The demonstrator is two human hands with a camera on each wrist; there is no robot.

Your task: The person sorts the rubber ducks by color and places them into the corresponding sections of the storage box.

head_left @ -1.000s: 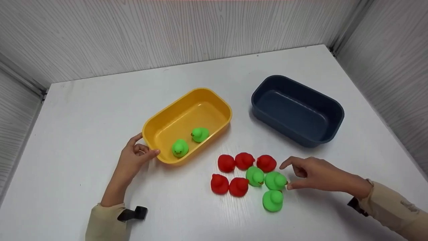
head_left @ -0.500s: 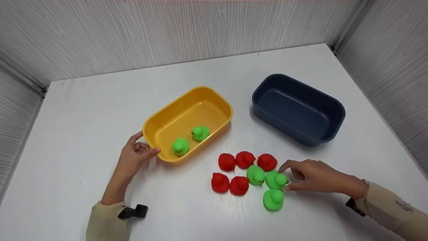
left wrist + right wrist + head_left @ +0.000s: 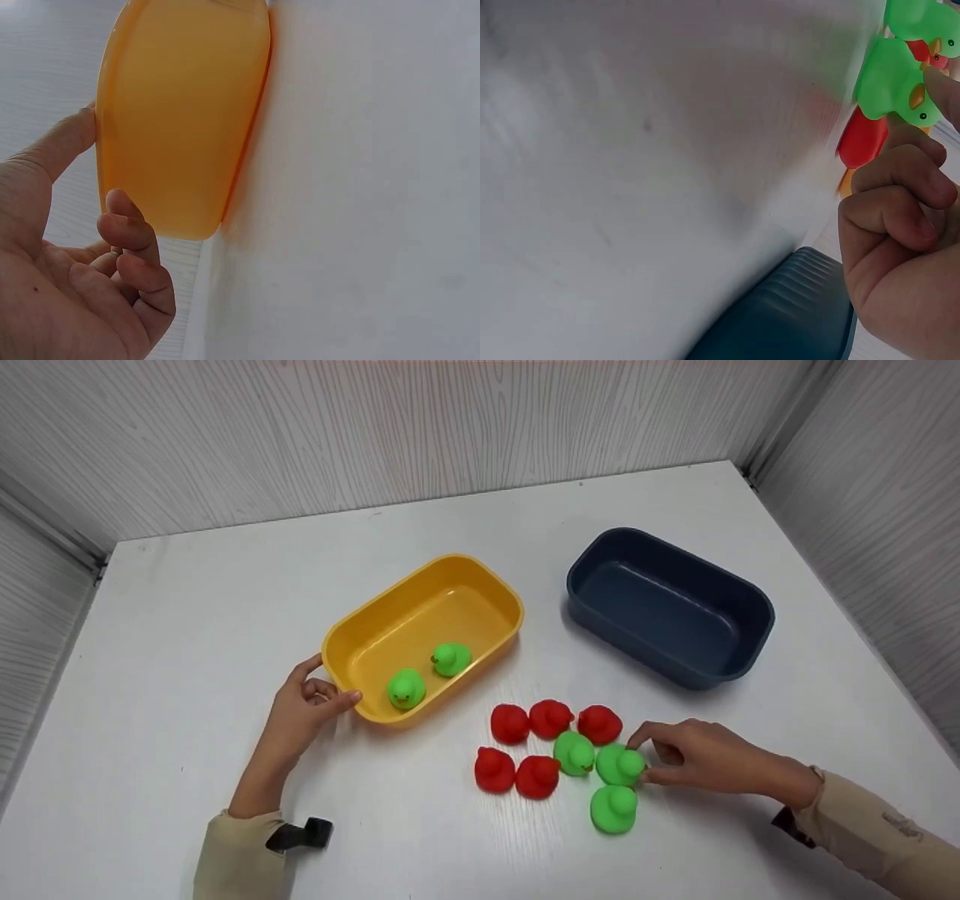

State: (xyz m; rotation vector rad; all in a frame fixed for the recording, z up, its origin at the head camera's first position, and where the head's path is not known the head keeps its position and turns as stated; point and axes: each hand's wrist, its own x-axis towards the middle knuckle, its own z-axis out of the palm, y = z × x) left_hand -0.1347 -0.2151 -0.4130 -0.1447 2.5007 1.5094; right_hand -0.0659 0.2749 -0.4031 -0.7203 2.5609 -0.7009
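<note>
a white tabletop [image 3: 187, 607] boxed in by pale wood-grain wall panels [image 3: 375, 427] is your surface, smooth and likely slick. your right hand [image 3: 701, 756] pinches the green rubber duck [image 3: 619, 764] between thumb and forefinger, and that duck sits packed against another green duck [image 3: 574, 753] and a red duck [image 3: 598, 724] just past your fingertips. lift crookedly and you may knock those neighbours over. your left hand [image 3: 304, 712], fingers loosely curled, steadies the near corner of the yellow tub [image 3: 491, 585]; ease off and it may skid. the dark blue tub [image 3: 754, 607] lies beyond your right hand.
</note>
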